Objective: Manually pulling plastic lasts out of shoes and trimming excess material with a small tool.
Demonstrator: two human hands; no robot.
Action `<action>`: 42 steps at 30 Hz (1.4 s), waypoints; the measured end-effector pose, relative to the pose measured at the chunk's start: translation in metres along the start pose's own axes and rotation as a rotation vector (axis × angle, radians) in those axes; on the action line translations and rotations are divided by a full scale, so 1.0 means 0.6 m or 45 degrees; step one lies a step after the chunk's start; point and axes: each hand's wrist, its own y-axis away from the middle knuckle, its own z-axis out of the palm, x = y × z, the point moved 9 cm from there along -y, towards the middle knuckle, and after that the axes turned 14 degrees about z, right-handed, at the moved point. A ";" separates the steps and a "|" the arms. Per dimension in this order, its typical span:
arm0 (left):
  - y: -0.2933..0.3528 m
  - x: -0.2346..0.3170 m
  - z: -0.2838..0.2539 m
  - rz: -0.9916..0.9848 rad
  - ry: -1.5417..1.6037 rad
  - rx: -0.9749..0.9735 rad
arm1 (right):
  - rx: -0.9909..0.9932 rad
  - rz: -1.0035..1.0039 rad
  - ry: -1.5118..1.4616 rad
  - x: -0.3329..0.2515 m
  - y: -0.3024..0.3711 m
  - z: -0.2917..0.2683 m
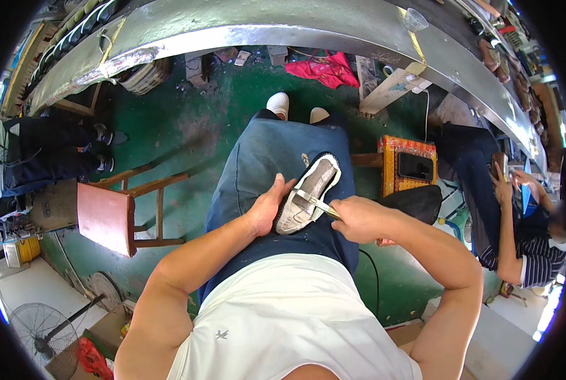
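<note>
Left hand (269, 206) — shoe (317, 182), right hand (358, 219) — metal tool (319, 204)

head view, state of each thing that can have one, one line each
shoe: bottom up
left hand: against shoe, most fingers hidden
right hand: grip closed
metal tool: held, end over shoe
phone: lying flat
pink cloth: crumpled
wooden stool: upright
fan: cannot tell if running

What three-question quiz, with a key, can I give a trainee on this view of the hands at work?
1. Multiple choice: which hand grips the metal tool at the shoe? A) left B) right
2. True or false: the left hand is touching the shoe.
3. Open: what colour is the crumpled cloth near the top of the picture?

Key: 1. B, the right hand. 2. True. 3. Pinkish red.
</note>
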 end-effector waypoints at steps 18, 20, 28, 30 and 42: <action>-0.007 0.087 0.020 0.856 -1.499 0.207 | 0.697 0.045 -0.320 0.049 0.026 0.041; -0.005 0.095 0.030 0.961 -1.514 0.153 | 0.693 0.108 -0.271 0.061 0.019 0.049; 0.002 0.091 0.073 0.974 -1.989 -0.426 | 0.189 0.147 -0.572 0.124 -0.020 0.065; -0.012 0.095 0.076 0.917 -2.030 -0.438 | 0.087 0.271 -0.716 0.118 0.018 0.027; 0.025 0.081 0.036 0.708 -1.520 -0.197 | 0.639 0.138 -0.457 0.112 -0.045 0.023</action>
